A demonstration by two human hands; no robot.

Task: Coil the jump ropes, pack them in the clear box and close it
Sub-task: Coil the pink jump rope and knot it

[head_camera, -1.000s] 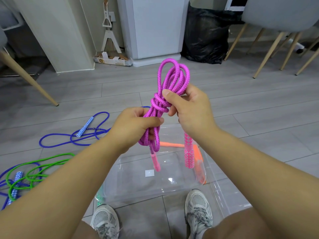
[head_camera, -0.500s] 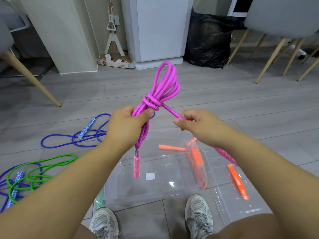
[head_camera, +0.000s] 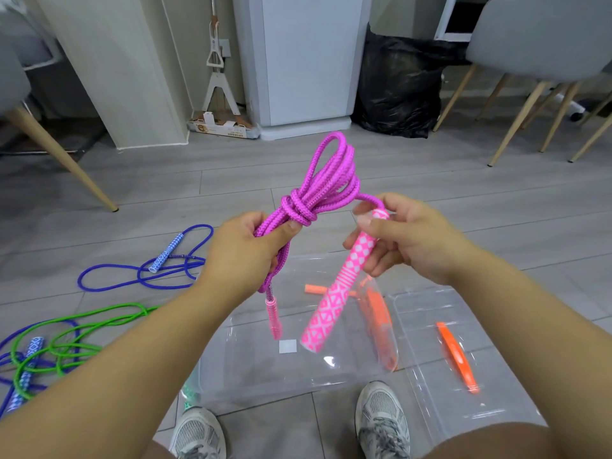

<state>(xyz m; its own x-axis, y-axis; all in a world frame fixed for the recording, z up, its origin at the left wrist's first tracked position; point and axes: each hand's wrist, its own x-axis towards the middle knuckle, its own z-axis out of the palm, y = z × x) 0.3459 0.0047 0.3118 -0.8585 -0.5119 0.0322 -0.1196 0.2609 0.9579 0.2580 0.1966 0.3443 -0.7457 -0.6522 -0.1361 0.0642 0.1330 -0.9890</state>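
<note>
A magenta jump rope (head_camera: pixel 326 185) is coiled and wrapped into a bundle held above the clear box (head_camera: pixel 251 366). My left hand (head_camera: pixel 245 251) grips the bundle just below the wrap; one pink handle (head_camera: pixel 274 318) hangs from it. My right hand (head_camera: pixel 402 238) holds the top of the other pink patterned handle (head_camera: pixel 334 293), which points down toward the box. The clear lid (head_camera: pixel 463 369) with an orange latch (head_camera: pixel 457 356) lies to the right of the box on the floor. A blue rope (head_camera: pixel 145 270) and a green rope (head_camera: pixel 66 339) lie loose on the floor at the left.
My two shoes (head_camera: pixel 381 422) stand at the box's near edge. Chair legs (head_camera: pixel 63 160) rise at the far left and far right. A black bin bag (head_camera: pixel 397 84), a white cabinet (head_camera: pixel 298 61) and a mop stand (head_camera: pixel 218 81) line the back.
My right hand pulled the rope end out to the right, then slid along to the handle and now holds it near the coil. The coil stays in my left hand.
</note>
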